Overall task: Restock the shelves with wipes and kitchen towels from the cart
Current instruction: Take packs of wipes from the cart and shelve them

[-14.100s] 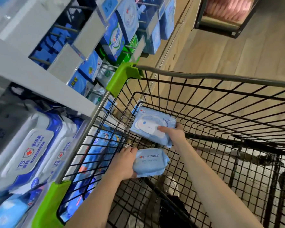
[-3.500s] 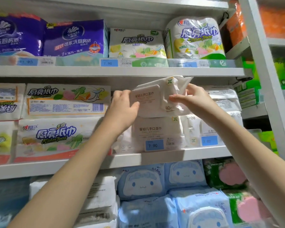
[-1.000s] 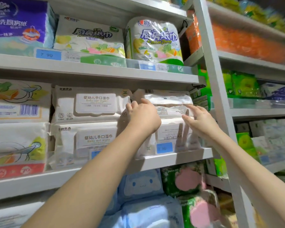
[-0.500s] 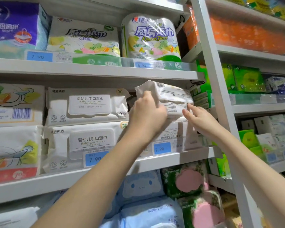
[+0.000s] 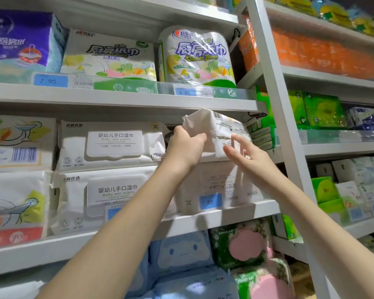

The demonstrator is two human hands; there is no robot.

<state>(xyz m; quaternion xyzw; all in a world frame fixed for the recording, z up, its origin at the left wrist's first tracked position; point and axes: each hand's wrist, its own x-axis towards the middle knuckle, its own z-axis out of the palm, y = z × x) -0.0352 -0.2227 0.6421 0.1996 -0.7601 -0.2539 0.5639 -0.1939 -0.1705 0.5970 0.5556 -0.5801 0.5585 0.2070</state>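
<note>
- Head view: the left hand [image 5: 186, 147] is gripping the left end of a white wipes pack [image 5: 222, 128], with the fingers curled behind it and the thumb hidden by the back of the hand.
- The right hand [image 5: 246, 160] is reaching in with its fingers straight and spread, holding nothing. The fingertips are lying over the pack's lower right face, but I cannot tell whether they are pressing on it.
- The wipes pack is sitting tilted above both sets of fingers, its barcoded back facing out and its top left corner nearly touching the underside of the upper shelf [image 5: 117, 100].
- A second ago this pack was lying flat on the pack below [image 5: 220, 184]. Half a second ago its left end was starting to lift, and now it is standing clear of that lower pack at a steeper tilt.
- The right fingers were touching the pack's right edge half a second ago and are now spreading wider across its front.
- Left of the left fingers, two baby wipes packs [image 5: 115, 145] are sitting stacked with their labels facing out, in the same place as before.
- Under both wrists, the middle shelf [image 5: 225, 214] is carrying a blue price tag [image 5: 209, 201].
- Above the fingers, a kitchen towel roll [image 5: 197, 57] is standing on the upper shelf.
</note>
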